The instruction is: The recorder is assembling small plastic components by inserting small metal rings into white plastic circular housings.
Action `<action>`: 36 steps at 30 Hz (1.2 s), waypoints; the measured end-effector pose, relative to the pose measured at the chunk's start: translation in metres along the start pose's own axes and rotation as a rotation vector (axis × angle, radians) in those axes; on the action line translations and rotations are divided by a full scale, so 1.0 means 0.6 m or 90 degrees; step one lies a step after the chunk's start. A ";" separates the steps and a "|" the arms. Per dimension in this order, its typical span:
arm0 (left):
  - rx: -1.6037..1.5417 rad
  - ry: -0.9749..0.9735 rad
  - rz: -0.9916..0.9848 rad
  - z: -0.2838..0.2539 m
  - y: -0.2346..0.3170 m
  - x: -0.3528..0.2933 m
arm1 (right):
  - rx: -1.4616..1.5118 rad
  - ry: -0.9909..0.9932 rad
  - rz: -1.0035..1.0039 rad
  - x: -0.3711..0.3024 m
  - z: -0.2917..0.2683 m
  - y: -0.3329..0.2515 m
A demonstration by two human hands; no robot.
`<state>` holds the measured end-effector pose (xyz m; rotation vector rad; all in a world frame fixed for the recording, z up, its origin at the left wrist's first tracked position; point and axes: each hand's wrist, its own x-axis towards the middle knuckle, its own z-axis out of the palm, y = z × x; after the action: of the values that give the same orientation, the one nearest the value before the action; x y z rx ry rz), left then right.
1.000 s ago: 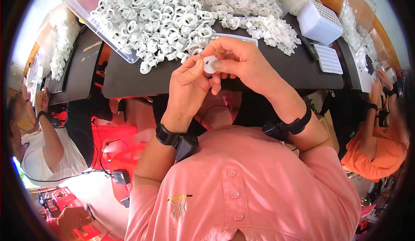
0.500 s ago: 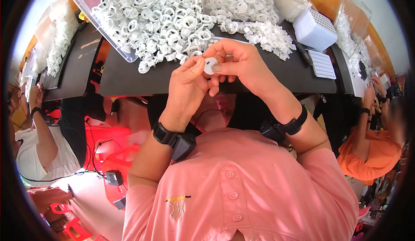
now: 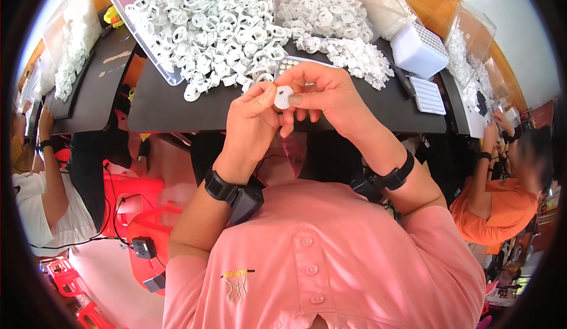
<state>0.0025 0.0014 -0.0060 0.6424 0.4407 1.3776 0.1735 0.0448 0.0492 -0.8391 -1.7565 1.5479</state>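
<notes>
Between my two hands is a small round white plastic disc [image 3: 283, 97] with a dark slot in it. My left hand [image 3: 253, 109] pinches its left edge between thumb and fingertips. The thumb and fingers of my right hand [image 3: 323, 95] grip the other edge. Both hands are above the front part of the dark table [image 3: 177, 113]. Just beyond them lies a heap of white plastic ring-shaped parts [image 3: 218, 33], spilling from a clear tub [image 3: 127, 19]. Partly hidden behind my right hand is a tray [image 3: 289, 64] with small round pieces.
A second clear bin [image 3: 322, 10] holds white discs. Small white parts [image 3: 360, 60] are piled before it. A stack of white trays [image 3: 420, 48], one flat tray [image 3: 426, 95] and a black bar-shaped object [image 3: 404, 82] are at right. Co-workers sit either side, one in an orange shirt [image 3: 496, 211].
My hands and the disc appear slightly lower and further left. The whole view has shifted a little. More of the tray with round pieces now shows beyond my right hand.
</notes>
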 end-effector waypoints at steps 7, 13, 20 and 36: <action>-0.063 -0.036 -0.008 -0.016 0.000 0.007 | 0.003 0.048 -0.065 0.002 0.017 0.013; 0.003 -0.018 0.021 -0.004 0.001 0.000 | 0.150 0.052 -0.026 0.003 0.042 0.010; 0.044 -0.008 -0.008 0.001 -0.002 -0.012 | -0.018 0.048 0.012 -0.021 0.027 -0.035; 0.588 0.396 0.384 -0.116 0.137 -0.094 | -0.371 0.188 -0.193 -0.042 -0.070 -0.027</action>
<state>-0.1128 -0.0375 -0.0094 1.1455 1.5289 1.9349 0.2212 0.0474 0.0683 -0.9553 -2.0170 0.6771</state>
